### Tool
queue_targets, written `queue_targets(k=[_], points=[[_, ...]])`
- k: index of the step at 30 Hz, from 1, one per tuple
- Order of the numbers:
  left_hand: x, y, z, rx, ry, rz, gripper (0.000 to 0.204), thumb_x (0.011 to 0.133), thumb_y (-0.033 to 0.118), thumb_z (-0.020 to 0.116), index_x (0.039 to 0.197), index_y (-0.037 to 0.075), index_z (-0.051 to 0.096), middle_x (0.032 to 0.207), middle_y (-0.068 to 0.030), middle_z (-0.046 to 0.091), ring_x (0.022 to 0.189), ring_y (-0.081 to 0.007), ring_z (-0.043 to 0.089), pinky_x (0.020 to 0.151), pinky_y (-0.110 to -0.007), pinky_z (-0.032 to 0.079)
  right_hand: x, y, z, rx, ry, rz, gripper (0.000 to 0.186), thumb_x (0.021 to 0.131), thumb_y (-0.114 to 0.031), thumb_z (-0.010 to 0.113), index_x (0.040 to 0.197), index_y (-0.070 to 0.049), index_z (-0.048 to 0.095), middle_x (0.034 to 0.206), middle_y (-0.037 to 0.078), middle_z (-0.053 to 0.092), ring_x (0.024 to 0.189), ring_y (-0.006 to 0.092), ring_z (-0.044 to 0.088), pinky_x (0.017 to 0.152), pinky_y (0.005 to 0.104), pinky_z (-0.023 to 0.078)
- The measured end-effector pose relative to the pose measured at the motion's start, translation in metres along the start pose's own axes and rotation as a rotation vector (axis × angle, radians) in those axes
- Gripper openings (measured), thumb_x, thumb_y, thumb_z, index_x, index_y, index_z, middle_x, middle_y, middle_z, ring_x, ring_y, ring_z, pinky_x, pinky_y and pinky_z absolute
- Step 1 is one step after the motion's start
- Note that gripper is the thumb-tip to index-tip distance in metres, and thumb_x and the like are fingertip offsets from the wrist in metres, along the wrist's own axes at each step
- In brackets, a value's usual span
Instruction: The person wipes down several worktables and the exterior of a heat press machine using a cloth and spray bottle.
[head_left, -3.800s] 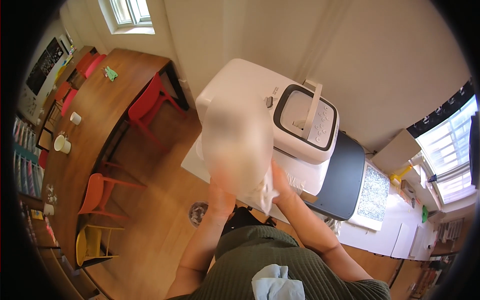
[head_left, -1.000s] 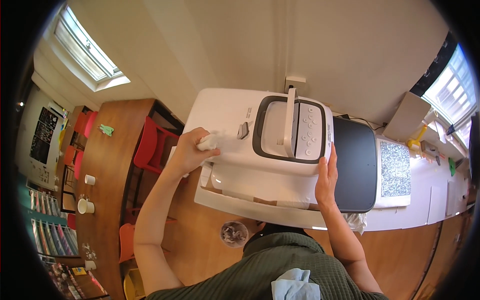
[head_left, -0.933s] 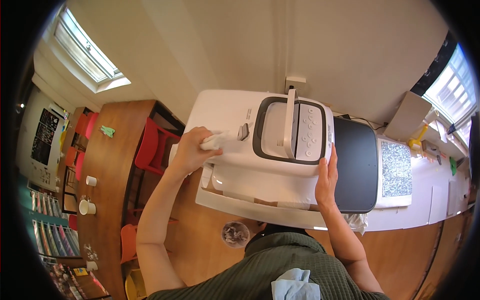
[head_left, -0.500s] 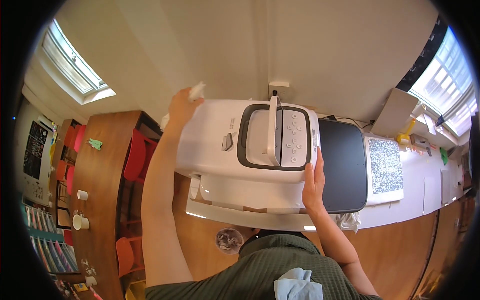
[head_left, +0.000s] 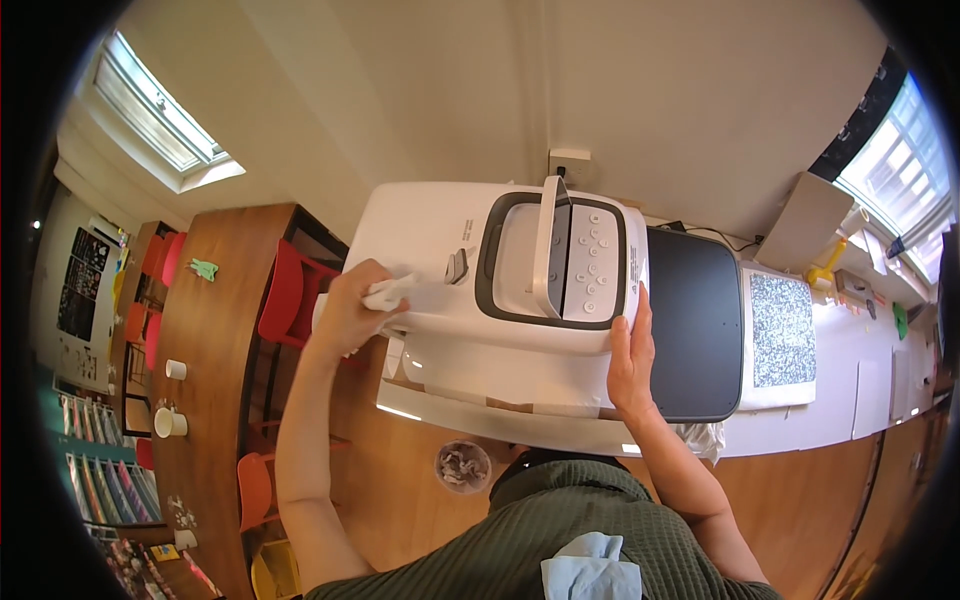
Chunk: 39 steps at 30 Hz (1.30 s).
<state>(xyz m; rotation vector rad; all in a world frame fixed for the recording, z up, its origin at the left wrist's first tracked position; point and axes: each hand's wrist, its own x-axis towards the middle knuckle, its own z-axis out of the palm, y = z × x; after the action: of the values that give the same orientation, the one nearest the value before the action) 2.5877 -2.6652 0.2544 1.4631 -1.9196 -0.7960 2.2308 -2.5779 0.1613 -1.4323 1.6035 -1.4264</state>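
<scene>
A white machine (head_left: 415,230) with a raised handle and button panel stands on the white counter. My left hand (head_left: 355,305) is closed on a crumpled white cloth (head_left: 390,292), held against the left part of the machine's top, left of a small grey latch (head_left: 456,266). My right hand (head_left: 632,365) rests along the machine's right edge, fingers stretched out and touching the casing. Beside it is a flat dark grey appliance (head_left: 695,320).
At left, a wooden table (head_left: 210,330) holds cups, with red chairs (head_left: 285,310) around it. A bin (head_left: 462,465) with crumpled paper sits on the floor. Right along the counter lie a speckled board (head_left: 780,330) and tools; a wall socket (head_left: 568,162) is behind the machine.
My left hand, raised with the cloth to the back left corner half a second ago, has come back down and forward across the top. My right hand stays on the right edge.
</scene>
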Motion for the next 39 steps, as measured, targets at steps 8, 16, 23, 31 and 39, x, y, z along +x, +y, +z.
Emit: queue_targets(k=[8, 16, 23, 31, 39], points=[[0.080, 0.020, 0.056, 0.146, -0.044, 0.211, 0.026, 0.074, 0.016, 0.081, 0.092, 0.004, 0.067, 0.087, -0.0091, 0.063, 0.079, -0.0281, 0.061, 0.071, -0.037, 0.048, 0.001, 0.001, 0.002, 0.036, -0.004, 0.006, 0.060, 0.100, -0.021, 0.044, 0.149, 0.006, 0.023, 0.147, 0.024, 0.036, 0.134, 0.0337, 0.039, 0.112, 0.0376, 0.029], [0.161, 0.029, 0.106, 0.356, 0.270, 0.091, 0.027, 0.080, 0.023, 0.075, 0.103, 0.010, 0.069, 0.106, -0.0114, 0.068, 0.097, -0.0308, 0.064, 0.079, -0.042, 0.050, -0.002, 0.001, 0.008, 0.003, 0.038, -0.014, 0.058, 0.101, -0.020, 0.042, 0.149, 0.006, 0.025, 0.145, 0.024, 0.040, 0.132, 0.0338, 0.041, 0.111, 0.0379, 0.029], [0.158, -0.025, 0.058, 0.501, 0.482, -0.058, 0.024, 0.085, 0.026, 0.069, 0.106, 0.015, 0.071, 0.105, -0.0118, 0.067, 0.098, -0.0334, 0.064, 0.080, -0.045, 0.050, -0.003, 0.006, 0.011, 0.009, 0.069, -0.031, 0.056, 0.103, -0.026, 0.039, 0.148, 0.004, 0.029, 0.142, 0.022, 0.044, 0.130, 0.0310, 0.044, 0.109, 0.0368, 0.032], [0.116, -0.079, -0.005, 0.601, 0.544, -0.346, 0.025, 0.083, 0.028, 0.068, 0.100, 0.010, 0.071, 0.100, -0.0178, 0.069, 0.095, -0.0391, 0.066, 0.077, -0.050, 0.052, 0.000, 0.009, 0.011, 0.025, 0.078, -0.026, 0.056, 0.102, -0.023, 0.040, 0.148, 0.006, 0.027, 0.144, 0.024, 0.042, 0.132, 0.0321, 0.042, 0.110, 0.0366, 0.030], [-0.035, -0.107, -0.057, 0.422, 0.817, -0.466, 0.024, 0.086, 0.026, 0.066, 0.089, 0.003, 0.069, 0.084, -0.0176, 0.069, 0.082, -0.0368, 0.067, 0.072, -0.045, 0.051, -0.003, 0.009, 0.017, 0.030, 0.069, -0.050, 0.054, 0.103, -0.025, 0.040, 0.147, 0.005, 0.029, 0.144, 0.024, 0.042, 0.131, 0.0335, 0.043, 0.109, 0.0381, 0.032]])
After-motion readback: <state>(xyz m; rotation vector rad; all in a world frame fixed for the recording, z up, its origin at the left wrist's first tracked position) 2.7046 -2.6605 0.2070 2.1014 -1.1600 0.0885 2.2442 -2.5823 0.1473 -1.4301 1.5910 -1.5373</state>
